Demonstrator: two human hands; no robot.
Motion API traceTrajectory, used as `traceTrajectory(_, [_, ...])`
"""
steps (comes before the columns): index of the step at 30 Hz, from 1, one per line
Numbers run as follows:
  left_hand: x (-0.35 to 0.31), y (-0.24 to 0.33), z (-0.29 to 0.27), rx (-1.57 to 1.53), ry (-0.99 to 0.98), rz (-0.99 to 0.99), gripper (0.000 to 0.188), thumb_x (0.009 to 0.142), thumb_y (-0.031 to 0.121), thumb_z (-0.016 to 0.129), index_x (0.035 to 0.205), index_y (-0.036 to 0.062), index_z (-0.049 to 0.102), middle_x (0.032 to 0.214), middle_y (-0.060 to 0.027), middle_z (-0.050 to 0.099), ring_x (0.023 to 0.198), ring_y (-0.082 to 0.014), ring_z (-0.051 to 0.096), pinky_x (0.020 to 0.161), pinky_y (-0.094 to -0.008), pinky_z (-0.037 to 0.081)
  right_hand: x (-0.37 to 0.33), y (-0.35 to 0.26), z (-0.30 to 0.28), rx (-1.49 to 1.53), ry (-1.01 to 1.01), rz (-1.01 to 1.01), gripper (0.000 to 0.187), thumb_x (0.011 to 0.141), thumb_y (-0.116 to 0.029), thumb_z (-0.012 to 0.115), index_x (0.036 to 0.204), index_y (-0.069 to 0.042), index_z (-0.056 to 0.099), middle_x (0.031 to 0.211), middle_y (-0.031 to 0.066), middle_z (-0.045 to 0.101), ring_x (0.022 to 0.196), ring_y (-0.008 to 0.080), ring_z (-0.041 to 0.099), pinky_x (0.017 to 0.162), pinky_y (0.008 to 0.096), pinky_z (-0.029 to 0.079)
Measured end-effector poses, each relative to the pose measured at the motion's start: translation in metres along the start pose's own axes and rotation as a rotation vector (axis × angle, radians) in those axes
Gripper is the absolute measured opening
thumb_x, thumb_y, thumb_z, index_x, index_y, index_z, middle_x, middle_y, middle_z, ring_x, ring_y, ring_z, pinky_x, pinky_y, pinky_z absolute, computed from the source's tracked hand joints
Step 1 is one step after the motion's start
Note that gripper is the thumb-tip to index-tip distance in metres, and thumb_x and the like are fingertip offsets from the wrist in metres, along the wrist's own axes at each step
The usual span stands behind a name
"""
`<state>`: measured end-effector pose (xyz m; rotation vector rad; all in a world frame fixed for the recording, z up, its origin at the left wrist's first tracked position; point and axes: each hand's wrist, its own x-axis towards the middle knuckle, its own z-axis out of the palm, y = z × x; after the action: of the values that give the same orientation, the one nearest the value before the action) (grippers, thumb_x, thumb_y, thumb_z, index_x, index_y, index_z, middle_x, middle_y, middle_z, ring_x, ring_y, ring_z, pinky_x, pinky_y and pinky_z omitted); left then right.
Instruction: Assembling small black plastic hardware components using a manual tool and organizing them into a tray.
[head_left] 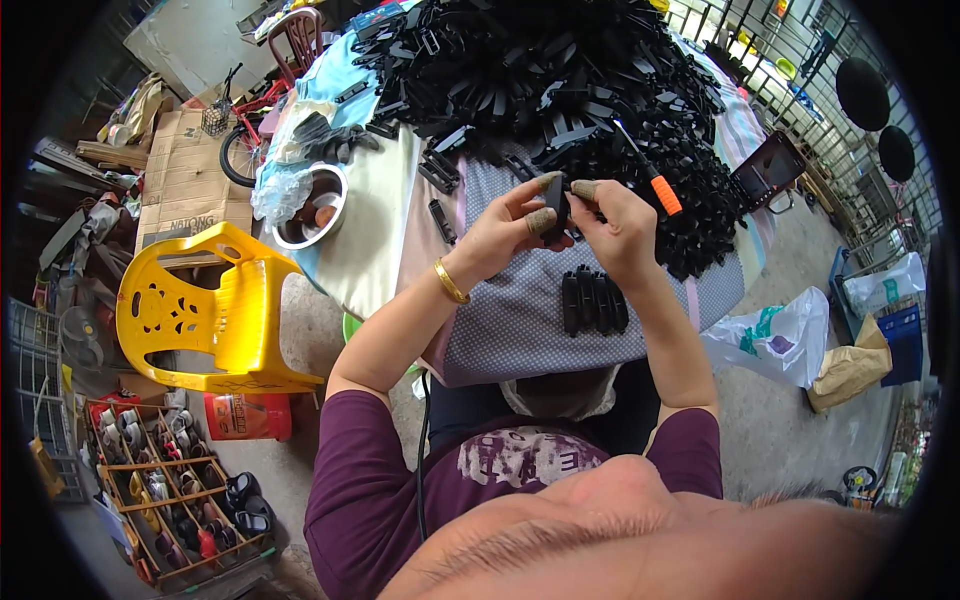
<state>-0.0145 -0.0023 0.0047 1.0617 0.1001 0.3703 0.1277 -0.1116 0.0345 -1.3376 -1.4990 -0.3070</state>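
Over the near part of the cloth-covered table, both my hands hold one small black plastic piece between them. My left hand grips it from the left, with tan covers on the thumb and a finger and a gold bangle on the wrist. My right hand pinches its right side, also with a covered fingertip. Just below my hands lies a neat row of several black parts. A large heap of loose black plastic parts fills the far side. An orange-handled screwdriver rests on the heap's right.
Left on the table stand a white bowl and dark gloves. A phone or tablet stands at the right edge. On the floor are a yellow plastic chair, a red bucket, a shoe rack and a white bag.
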Motion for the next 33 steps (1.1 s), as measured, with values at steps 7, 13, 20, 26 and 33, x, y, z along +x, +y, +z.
traceTrajectory(7, [0.001, -0.005, -0.002, 0.058, 0.003, 0.016, 0.054, 0.089, 0.014, 0.059, 0.138, 0.0074, 0.036, 0.110, -0.0118, 0.059, 0.090, -0.0237, 0.065, 0.077, -0.0352, 0.057, -0.001, -0.004, -0.004, -0.178, -0.056, -0.108, 0.012, 0.074, -0.002, 0.066, 0.083, 0.003, 0.060, 0.076, 0.0127, 0.061, 0.069, 0.0287, 0.061, 0.060, 0.0356, 0.050])
traceTrajectory(13, [-0.002, -0.004, -0.004, 0.071, 0.011, 0.058, 0.050, 0.089, 0.015, 0.060, 0.135, 0.0057, 0.041, 0.106, -0.0102, 0.061, 0.086, -0.0199, 0.065, 0.075, -0.0332, 0.057, -0.001, -0.011, -0.003, -0.137, -0.170, -0.147, 0.019, 0.078, -0.006, 0.063, 0.093, 0.006, 0.063, 0.088, 0.0141, 0.062, 0.077, 0.0293, 0.061, 0.066, 0.0349, 0.051])
traceTrajectory(20, [-0.005, -0.012, 0.012, 0.108, 0.086, 0.106, 0.047, 0.092, 0.015, 0.056, 0.135, 0.0041, 0.041, 0.106, -0.0085, 0.061, 0.088, -0.0169, 0.064, 0.078, -0.0318, 0.057, -0.007, -0.018, -0.016, -0.135, -0.235, -0.057, 0.021, 0.083, -0.010, 0.061, 0.097, 0.006, 0.064, 0.093, 0.0144, 0.064, 0.082, 0.0274, 0.063, 0.071, 0.0331, 0.052])
traceTrajectory(26, [-0.006, -0.014, 0.034, 0.279, -0.066, 0.069, 0.048, 0.097, 0.018, 0.047, 0.140, 0.0061, 0.033, 0.125, -0.0058, 0.051, 0.110, -0.0158, 0.055, 0.091, -0.0314, 0.049, -0.038, -0.028, -0.025, 0.127, 0.053, 0.283, 0.021, 0.078, -0.003, 0.069, 0.096, 0.004, 0.065, 0.082, 0.0125, 0.065, 0.073, 0.0213, 0.065, 0.063, 0.0287, 0.051])
traceTrajectory(33, [-0.014, -0.011, 0.048, 0.601, -0.252, 0.237, 0.061, 0.091, 0.011, 0.055, 0.143, 0.0053, 0.025, 0.126, -0.0096, 0.039, 0.102, -0.0136, 0.053, 0.084, -0.0296, 0.049, -0.044, -0.056, -0.053, 0.050, 0.038, 0.339, 0.033, 0.074, 0.006, 0.068, 0.106, 0.003, 0.063, 0.088, 0.0083, 0.066, 0.071, 0.0106, 0.063, 0.059, 0.0227, 0.051])
